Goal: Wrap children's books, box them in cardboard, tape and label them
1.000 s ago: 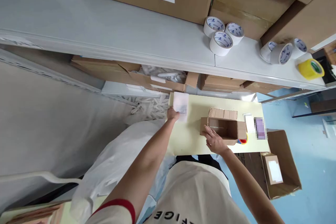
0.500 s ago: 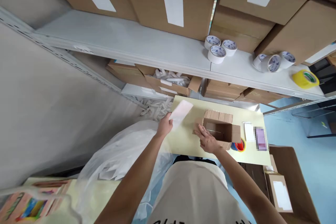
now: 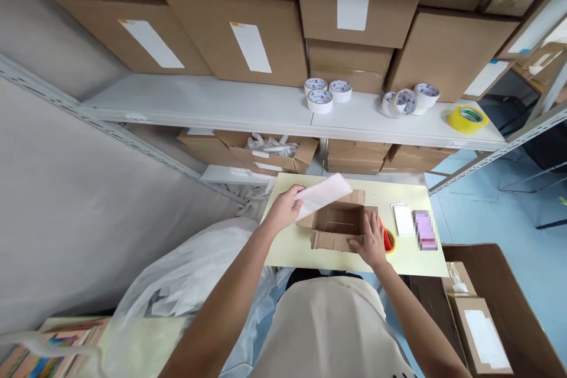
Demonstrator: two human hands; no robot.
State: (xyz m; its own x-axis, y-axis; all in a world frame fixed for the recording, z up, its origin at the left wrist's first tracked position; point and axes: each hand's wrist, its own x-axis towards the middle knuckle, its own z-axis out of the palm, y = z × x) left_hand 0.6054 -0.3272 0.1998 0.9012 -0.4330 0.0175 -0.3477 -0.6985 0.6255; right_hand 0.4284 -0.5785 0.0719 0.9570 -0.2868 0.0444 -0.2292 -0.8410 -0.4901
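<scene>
Alignment step, seemingly: white packet (image 3: 325, 194), open box (image 3: 339, 220), mid-frame!
Left hand (image 3: 282, 210) pinches packet, right hand (image 3: 371, 240) spread; next wants clear flaps (image 3: 328, 240).

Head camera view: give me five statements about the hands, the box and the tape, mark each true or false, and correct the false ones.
1. The left hand holds a white packet. True.
2. The box on the table is shut. False: its top is open, with flaps turned outward.
3. The right hand touches the box. True.
4. The yellow tape roll stands left of the white tape rolls in the picture. False: it is to their right, on the same shelf.
5. The white packet lies at the bottom of the box. False: it is in the left hand.
</scene>
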